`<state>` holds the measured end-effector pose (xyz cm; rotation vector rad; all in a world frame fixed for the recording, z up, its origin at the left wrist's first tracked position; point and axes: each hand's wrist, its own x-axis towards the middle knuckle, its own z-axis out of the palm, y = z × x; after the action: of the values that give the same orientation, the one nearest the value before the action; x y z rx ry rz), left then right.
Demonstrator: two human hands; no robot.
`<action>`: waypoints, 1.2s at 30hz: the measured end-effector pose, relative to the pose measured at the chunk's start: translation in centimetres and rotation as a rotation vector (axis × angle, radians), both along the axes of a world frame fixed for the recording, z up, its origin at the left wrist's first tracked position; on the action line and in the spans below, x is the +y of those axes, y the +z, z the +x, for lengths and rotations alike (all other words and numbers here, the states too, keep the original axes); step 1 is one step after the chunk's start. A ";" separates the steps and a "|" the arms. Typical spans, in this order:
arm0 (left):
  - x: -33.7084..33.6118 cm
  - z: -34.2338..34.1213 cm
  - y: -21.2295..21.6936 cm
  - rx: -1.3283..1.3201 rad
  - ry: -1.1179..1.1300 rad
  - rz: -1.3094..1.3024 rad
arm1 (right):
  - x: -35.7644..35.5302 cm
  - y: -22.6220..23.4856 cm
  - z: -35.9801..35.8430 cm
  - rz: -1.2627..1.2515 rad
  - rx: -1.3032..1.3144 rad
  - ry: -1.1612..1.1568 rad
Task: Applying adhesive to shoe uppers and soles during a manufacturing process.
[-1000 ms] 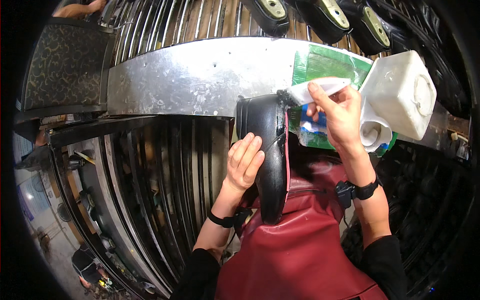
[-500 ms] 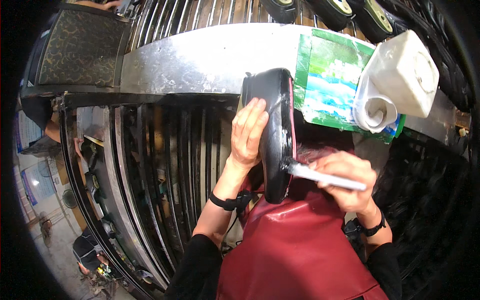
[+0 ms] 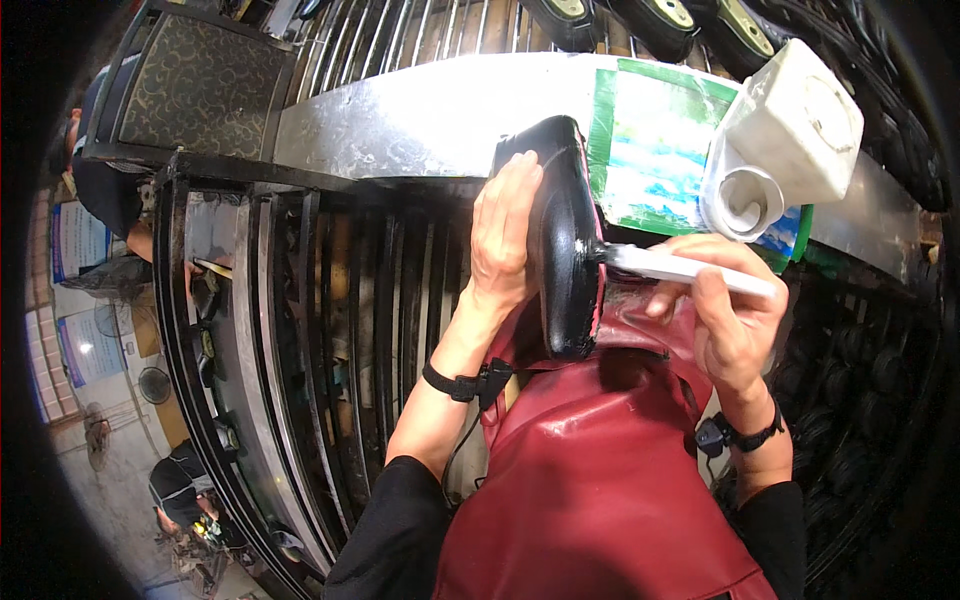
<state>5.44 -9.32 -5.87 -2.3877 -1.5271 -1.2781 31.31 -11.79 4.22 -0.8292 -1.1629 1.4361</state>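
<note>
Fronting a scuffed steel shelf (image 3: 400, 120), left hand (image 3: 505, 235) grips glossy black shoe (image 3: 562, 240); right hand (image 3: 730, 310) clasps white brush handle (image 3: 690, 270).

A person in a red apron (image 3: 600, 490) steadies a black shoe (image 3: 562, 240) with the left hand (image 3: 503, 235), while the right hand (image 3: 728, 310) presses a white brush handle (image 3: 690, 270) against it.

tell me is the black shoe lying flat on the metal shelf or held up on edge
Held up on edge. The left hand steadies the black shoe against the red apron, while the right hand presses a white brush handle to it.
</note>
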 end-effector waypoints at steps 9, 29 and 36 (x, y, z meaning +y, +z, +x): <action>2.4 0.0 3.7 0.034 0.044 -0.124 | 2.7 5.0 0.7 0.554 -0.288 0.274; 11.3 -5.8 1.0 -1.021 -0.096 -0.689 | 6.7 -2.5 3.4 0.041 -0.123 -0.526; 4.2 -4.4 3.5 -1.316 -0.153 -0.714 | 3.5 -4.7 4.9 -0.001 -0.429 -0.777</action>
<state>1.02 -5.13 -2.35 -1.8496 -2.3403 -3.1359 36.18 -8.25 -0.52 -1.4389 -0.9701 0.6305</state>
